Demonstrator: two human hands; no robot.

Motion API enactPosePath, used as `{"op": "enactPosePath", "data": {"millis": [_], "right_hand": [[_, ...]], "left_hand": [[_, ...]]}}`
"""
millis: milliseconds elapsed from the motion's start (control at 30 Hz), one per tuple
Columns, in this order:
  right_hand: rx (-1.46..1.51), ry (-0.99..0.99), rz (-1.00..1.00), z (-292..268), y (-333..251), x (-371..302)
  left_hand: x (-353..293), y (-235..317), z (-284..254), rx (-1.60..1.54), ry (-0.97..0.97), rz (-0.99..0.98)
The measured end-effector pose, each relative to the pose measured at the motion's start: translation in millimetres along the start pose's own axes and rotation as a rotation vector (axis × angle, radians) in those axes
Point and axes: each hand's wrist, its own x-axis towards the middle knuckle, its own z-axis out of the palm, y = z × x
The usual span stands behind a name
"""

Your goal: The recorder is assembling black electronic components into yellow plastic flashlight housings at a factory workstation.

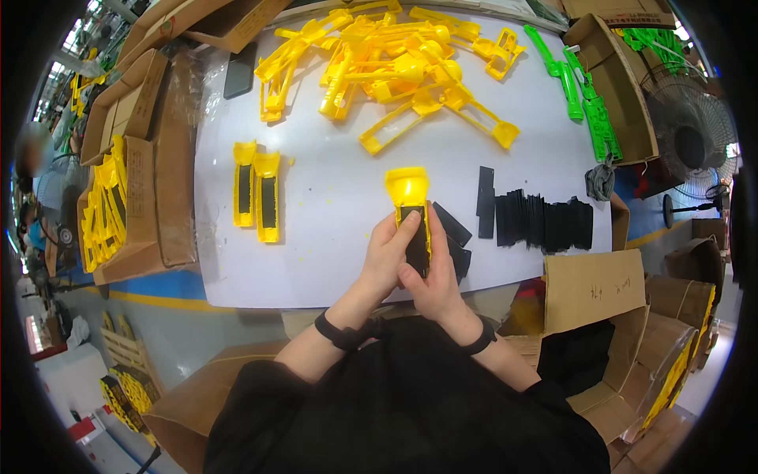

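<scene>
Between my two hands is a yellow plastic housing (407, 186), flared at its far end, with a black strip (417, 249) lying along its channel. My left hand (387, 251) is closed round its left side, the thumb pressing on the black strip. My right hand (438, 276) grips the right side, its thumb near the lower end. Just right of my right hand lie a few loose black strips (452, 224). Farther left on the white table (332, 276), two yellow housings (257, 193) with black strips in them lie side by side.
A heap of yellow housings (395, 67) covers the far middle. Stacked black strips (545, 223) lie at right, beyond them green plastic parts (580, 91). A dark phone (238, 75) lies far left. Cardboard boxes stand left (162, 182) and right (596, 292); a fan (687, 118) stands far right.
</scene>
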Motion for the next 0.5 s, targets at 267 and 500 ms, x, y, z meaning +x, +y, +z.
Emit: {"op": "enactPosePath", "data": {"millis": [267,500], "right_hand": [[-0.031,0.0,0.055,3.5,4.1,0.9],[-0.067,0.058,-0.04,4.3,5.1,4.0]], "left_hand": [[4.8,-0.5,-1.7,-0.065,0.087,-0.092],[10.4,0.0,3.1,-0.123,0.064,-0.037]]}}
